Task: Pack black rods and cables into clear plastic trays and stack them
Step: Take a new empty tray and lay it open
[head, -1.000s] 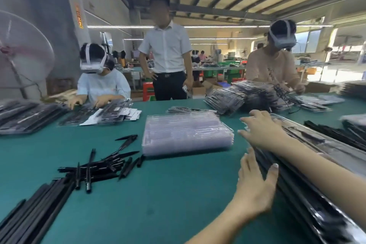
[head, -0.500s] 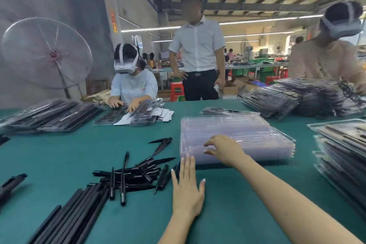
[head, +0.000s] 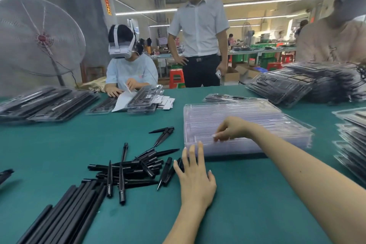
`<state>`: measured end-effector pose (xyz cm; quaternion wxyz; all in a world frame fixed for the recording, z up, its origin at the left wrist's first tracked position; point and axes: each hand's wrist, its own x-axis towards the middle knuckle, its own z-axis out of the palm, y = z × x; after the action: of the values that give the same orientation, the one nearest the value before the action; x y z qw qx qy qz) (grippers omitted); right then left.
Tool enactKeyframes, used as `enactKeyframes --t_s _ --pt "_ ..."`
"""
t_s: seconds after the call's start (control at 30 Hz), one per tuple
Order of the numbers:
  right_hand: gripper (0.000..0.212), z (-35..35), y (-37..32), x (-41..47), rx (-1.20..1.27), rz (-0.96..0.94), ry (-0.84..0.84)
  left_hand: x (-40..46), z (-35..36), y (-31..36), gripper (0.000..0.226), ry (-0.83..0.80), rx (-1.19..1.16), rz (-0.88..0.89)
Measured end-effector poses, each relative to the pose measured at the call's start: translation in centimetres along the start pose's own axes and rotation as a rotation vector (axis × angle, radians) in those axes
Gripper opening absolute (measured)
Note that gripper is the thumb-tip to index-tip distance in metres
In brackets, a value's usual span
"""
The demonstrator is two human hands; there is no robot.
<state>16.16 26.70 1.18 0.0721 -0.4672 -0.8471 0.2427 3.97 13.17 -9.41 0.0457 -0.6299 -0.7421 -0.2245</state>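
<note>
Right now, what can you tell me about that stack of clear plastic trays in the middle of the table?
The stack of clear trays is a neat pile of thin, see-through moulded plastic sheets with long lengthwise grooves, and it looks empty. It lies flat on the green table, right of the loose black rods. The right hand curls its fingers over the near edge of the top tray, seemingly lifting it. The left hand lies flat, fingertips reaching the stack's near left corner. A filled tray lies just behind the stack.
</note>
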Motion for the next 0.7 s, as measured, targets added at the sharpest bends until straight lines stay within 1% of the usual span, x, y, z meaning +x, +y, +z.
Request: enactKeyframes --t_s 0.07,0.17,0.2,0.23,0.3,0.37,0.43,0.53,0.63,0.7 --pt "0.02 0.4 -0.1 0.2 -0.031 -0.008 0.034 -0.2 -0.4 0.3 0.082 -0.006 0.045 0.011" --pt "0.023 1.5 0.1 0.1 -0.113 -0.018 0.124 -0.1 -0.9 0.7 0.084 0.07 0.095 0.162" --pt "0.024 1.8 0.3 0.1 -0.14 -0.018 0.153 0.2 -0.9 1.0 0.083 0.053 0.149 0.201" --pt "0.025 2.2 0.5 0.0 -0.164 -0.012 0.179 0.5 -0.7 1.4 0.083 -0.009 0.208 0.254" --pt "0.029 2.7 0.8 -0.1 -0.194 0.003 0.22 1.1 -0.1 2.2 0.076 -0.057 0.309 0.336" --pt "0.036 3.0 0.9 -0.1 -0.199 0.009 0.242 1.6 0.1 2.9 0.076 0.004 0.366 0.331" --pt "0.039 3.0 1.0 0.0 -0.197 0.01 0.257 1.3 -0.2 3.2 0.075 0.003 0.336 0.319" --pt "0.04 3.2 1.2 0.0 -0.196 0.002 0.275 1.6 0.4 3.1 0.074 0.126 0.267 0.278" --pt "0.038 3.2 1.2 -0.1 -0.186 -0.016 0.278 1.5 0.3 2.9 0.072 0.154 0.282 0.232" --pt "0.042 3.1 1.1 -0.1 -0.203 -0.028 0.283 1.5 0.1 3.1 0.073 0.132 0.243 0.242"
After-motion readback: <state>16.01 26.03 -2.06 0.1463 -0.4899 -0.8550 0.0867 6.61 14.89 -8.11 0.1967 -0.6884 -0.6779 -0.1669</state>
